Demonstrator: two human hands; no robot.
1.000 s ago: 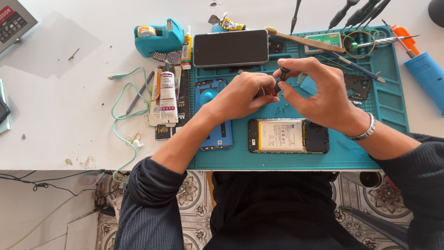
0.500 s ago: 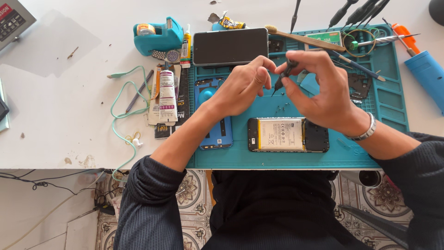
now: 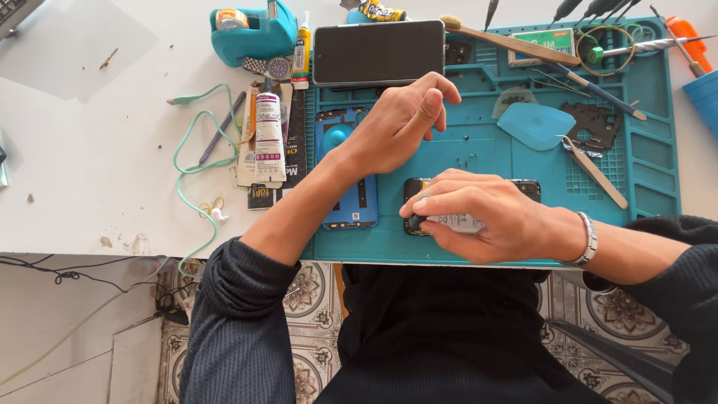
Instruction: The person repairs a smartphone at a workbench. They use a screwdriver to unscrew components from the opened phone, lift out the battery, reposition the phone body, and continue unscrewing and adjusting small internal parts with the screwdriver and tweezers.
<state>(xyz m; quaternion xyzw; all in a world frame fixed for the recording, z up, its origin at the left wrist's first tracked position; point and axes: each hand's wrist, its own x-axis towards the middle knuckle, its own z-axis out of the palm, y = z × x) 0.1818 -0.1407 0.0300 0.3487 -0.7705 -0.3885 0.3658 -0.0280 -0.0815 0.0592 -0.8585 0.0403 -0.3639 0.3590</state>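
Note:
My right hand (image 3: 479, 217) lies over an opened phone (image 3: 528, 187) at the front of the teal work mat (image 3: 647, 161). It grips a small dark screwdriver (image 3: 416, 221), whose end pokes out at the phone's left side. My left hand (image 3: 396, 123) hovers over the mat's middle with fingers curled and thumb against the index finger; nothing shows in it. A phone with a black screen (image 3: 378, 52) lies just behind it. A blue phone back cover (image 3: 348, 202) sits under my left wrist.
A teal tape dispenser (image 3: 247, 30), glue tubes (image 3: 269, 135) and a green cable (image 3: 187, 164) lie left of the mat. On the mat are a teal pick (image 3: 546, 123), a dark metal plate (image 3: 594, 127), tweezers (image 3: 598, 173) and a brush (image 3: 508, 41). The table's edge runs just in front.
The hands, earlier joined over the mat's middle on the small tool, have parted. My right hand came down onto the opened phone with the tool; my left hand stayed up.

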